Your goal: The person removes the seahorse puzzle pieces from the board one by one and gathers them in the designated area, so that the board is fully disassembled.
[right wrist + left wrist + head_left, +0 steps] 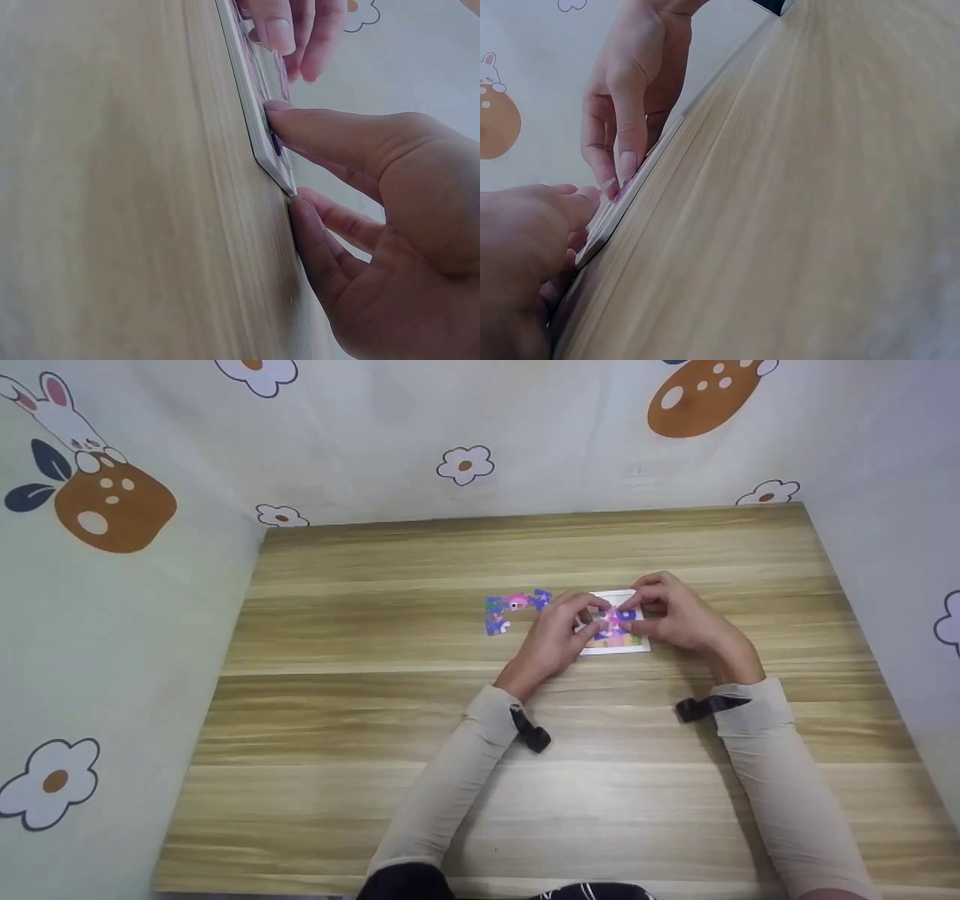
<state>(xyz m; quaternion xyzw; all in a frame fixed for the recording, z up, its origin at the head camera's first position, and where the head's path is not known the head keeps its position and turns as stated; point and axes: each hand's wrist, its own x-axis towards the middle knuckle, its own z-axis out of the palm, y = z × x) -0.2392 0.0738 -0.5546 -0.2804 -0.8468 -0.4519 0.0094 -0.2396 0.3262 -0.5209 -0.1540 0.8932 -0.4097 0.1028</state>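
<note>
Head view puts the white frame (pixel 616 651) on the wooden surface (pixel 360 720), directly between the two hands: about three o'clock from the left grip (pixel 553 631) and nine o'clock from the right grip (pixel 686 619). I judge that what counts here is how the pink piece (pixel 283 75) sits over the fitted pieces (pixel 619 640). In the right wrist view I see it tilted, nearly edge-on, at the left grip's fingertips, which seem to pinch it, so the left is the nearer. The right grip has one fingertip on the fitted pieces and others at the frame's edge; whether it pinches anything I cannot tell. The frame looks nearly square, its sides running roughly twelve to six, so I find no clear long axis. Loose pieces (pixel 517 602) lie at nine o'clock from the frame, just beyond the left grip, their upper row stretching nine to three. I can read no brand, label or writing.
</note>
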